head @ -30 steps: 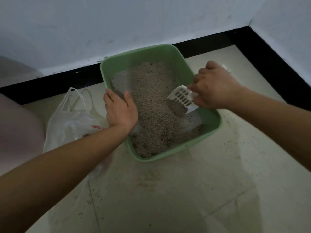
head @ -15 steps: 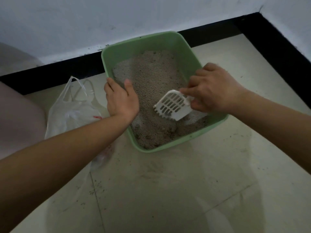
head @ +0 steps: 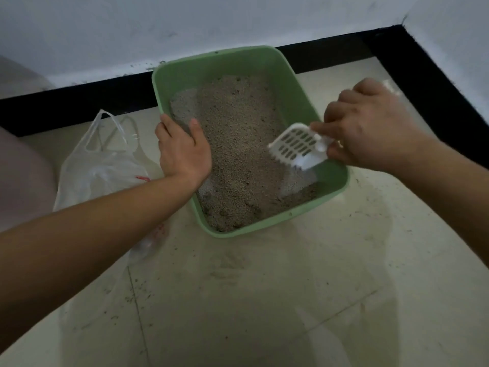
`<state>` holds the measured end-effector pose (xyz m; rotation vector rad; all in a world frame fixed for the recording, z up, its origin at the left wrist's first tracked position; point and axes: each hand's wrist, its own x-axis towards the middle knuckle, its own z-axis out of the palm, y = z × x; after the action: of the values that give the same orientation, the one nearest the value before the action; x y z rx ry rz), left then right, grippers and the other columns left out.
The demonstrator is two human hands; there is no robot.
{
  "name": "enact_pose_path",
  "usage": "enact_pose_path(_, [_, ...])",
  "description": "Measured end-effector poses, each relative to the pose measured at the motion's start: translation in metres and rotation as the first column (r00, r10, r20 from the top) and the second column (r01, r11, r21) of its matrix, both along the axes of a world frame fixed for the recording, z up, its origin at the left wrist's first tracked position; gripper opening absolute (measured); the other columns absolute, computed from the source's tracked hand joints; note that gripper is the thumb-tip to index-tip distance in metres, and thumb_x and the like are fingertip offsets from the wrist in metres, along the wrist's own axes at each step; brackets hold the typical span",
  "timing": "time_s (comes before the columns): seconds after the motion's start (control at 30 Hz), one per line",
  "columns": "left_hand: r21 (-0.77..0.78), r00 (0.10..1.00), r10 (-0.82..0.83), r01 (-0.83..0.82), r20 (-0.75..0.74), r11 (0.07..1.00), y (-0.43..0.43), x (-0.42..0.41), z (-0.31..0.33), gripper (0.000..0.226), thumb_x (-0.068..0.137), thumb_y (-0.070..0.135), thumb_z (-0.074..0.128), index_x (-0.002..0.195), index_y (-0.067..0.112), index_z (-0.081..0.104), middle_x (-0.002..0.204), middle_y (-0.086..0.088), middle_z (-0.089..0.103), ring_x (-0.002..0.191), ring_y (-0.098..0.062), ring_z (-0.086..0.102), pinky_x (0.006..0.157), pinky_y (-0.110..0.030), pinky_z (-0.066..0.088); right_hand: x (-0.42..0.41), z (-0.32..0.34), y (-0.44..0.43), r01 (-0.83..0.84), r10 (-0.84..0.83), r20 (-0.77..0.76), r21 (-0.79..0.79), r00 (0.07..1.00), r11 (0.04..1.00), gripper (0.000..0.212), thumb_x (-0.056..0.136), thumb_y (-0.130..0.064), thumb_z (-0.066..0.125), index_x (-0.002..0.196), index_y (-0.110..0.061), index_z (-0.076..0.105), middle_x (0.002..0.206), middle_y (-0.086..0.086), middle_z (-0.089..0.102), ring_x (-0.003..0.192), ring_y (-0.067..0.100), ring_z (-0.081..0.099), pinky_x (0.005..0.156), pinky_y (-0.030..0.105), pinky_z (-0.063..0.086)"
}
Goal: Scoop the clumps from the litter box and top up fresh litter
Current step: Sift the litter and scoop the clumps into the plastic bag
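Note:
A green litter box stands on the floor against the wall, filled with grey litter. My left hand grips the box's left rim, thumb inside over the litter. My right hand holds a white slotted scoop by its handle, lifted above the litter at the box's right side. The scoop looks empty. Darker, lumpy litter lies along the near right corner of the box.
A translucent plastic bag with handles lies on the floor left of the box, partly under my left forearm. Litter grains are scattered over the pale tiles. A black skirting runs along the white walls, meeting in a corner at the upper right.
The scoop has come up out of the litter and tilted flatter, ending near the right wall. My left hand has stayed on the rim.

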<state>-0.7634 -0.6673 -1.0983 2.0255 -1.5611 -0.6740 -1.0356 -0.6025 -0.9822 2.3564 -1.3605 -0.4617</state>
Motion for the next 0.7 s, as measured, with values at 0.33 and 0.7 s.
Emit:
enact_pose_path(0.33, [0.004,1.000,-0.007,0.007,-0.024,1.000,0.001,0.001,0.000,0.072,0.102,0.047,0.027,0.154,0.001,0.007,0.158,-0.017,0.016,0.141,-0.035,0.029,0.112,-0.042,0.028,0.047,-0.032,-0.042,0.275,-0.307,-0.325,-0.142,0.895,0.951,0.045,0.085,-0.039,0.067,0.119,-0.012,0.059,0.097,0.006,0.061,0.090,0.022,0.055,0.086,0.035,0.041])
enact_pose_path(0.7, [0.019,1.000,-0.006,0.006,0.014,1.000,0.002,0.000,0.006,0.073,0.102,0.046,0.028,0.153,-0.002,0.007,0.156,-0.018,0.019,0.137,-0.036,0.032,0.108,-0.044,0.033,0.057,-0.032,-0.055,0.041,-0.013,-0.423,0.059,0.906,0.997,0.018,0.092,-0.039,0.056,0.087,-0.023,0.061,0.077,-0.005,0.053,0.075,0.015,0.048,0.086,0.032,0.035])
